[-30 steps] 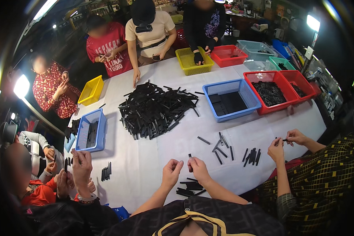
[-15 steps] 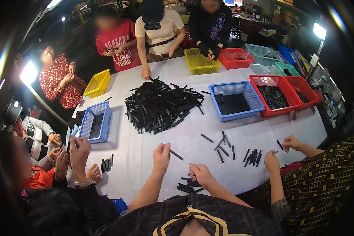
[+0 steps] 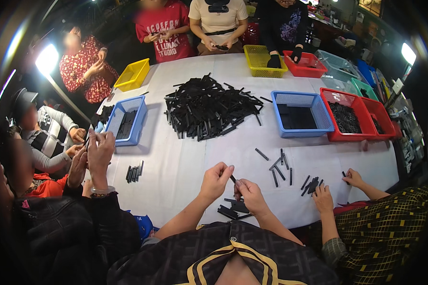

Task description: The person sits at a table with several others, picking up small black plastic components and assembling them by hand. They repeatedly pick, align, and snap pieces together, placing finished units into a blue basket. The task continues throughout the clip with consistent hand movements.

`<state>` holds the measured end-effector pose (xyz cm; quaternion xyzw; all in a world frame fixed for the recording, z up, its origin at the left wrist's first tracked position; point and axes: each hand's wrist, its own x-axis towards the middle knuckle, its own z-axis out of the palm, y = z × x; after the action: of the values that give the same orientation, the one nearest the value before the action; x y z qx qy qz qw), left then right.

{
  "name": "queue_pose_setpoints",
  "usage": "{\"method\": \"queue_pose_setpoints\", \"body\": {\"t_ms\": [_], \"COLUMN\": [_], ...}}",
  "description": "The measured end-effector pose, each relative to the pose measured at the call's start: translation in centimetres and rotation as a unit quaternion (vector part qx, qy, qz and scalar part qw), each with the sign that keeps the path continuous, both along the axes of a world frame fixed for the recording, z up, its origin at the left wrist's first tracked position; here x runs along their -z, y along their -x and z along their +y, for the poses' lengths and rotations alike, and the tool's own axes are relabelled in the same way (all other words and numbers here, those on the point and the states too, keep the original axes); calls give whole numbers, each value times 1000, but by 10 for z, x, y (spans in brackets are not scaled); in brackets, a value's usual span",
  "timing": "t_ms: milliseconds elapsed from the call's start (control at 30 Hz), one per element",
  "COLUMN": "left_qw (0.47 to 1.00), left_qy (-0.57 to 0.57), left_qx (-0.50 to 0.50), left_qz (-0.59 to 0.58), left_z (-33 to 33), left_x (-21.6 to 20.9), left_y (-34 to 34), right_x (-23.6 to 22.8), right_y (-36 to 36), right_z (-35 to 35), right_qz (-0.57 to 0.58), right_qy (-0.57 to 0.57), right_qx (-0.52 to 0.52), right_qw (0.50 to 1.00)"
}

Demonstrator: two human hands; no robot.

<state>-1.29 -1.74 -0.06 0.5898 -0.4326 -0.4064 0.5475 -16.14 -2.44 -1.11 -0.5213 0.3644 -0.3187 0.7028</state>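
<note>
So the black strip [image 3: 233, 179] is right in front of the person, up above the white table [image 3: 176, 190], bridging the little gap between two bare hands. The left hand [image 3: 216, 183] looks pinched onto the upper end, thumb against curled fingers, though the fingers hide most of that grip. The right hand [image 3: 249, 195] has the lower end between thumb and fingertips — only a short dark bit shows in the middle.

Handling-wise, it's probably very light and stiff enough to stay straight, judging by the loose strips [image 3: 280, 166] lying flat and straight off to the right. Might be a bit slick if the surface is as smooth as it looks. Doesn't seem fragile, but bending it hard is probably a bad idea. Best hold is likely a fingertip pinch on the long edges near each end — no need to squeeze.

Just below the hands there's a small bunch of black pieces [image 3: 235, 207], partly hidden by the right hand, and farther up the table sits a big tangled heap of strips [image 3: 209, 107].
</note>
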Motion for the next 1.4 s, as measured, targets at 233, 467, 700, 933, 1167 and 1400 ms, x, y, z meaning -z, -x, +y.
{"method": "queue_pose_setpoints", "body": {"t_ms": [233, 467, 700, 933, 1167, 1400], "left_qw": [984, 983, 992, 997, 997, 1000], "left_qy": [15, 16, -3, -15, -13, -9], "left_qx": [-20, 54, 64, -16, 12, -9], "left_qz": [176, 175, 111, 77, 77, 5], "left_z": [-6, 6, 15, 14, 14, 12], "left_x": [-28, -28, -22, -16, -25, -13], "left_y": [-43, -17, -6, -16, -44, -32], "right_x": [7, -41, -30, -24, -20, -25], "right_y": [32, -2, -8, -12, -14, -11], "right_z": [3, 1, 5, 11, 12, 14], "right_qz": [-37, -127, -148, -46, -40, 3], "right_qy": [-90, -189, -221, -57, -15, 22], "right_qx": [34, -54, -24, -8, 10, -6], "right_qw": [995, 972, 964, 997, 999, 1000]}}
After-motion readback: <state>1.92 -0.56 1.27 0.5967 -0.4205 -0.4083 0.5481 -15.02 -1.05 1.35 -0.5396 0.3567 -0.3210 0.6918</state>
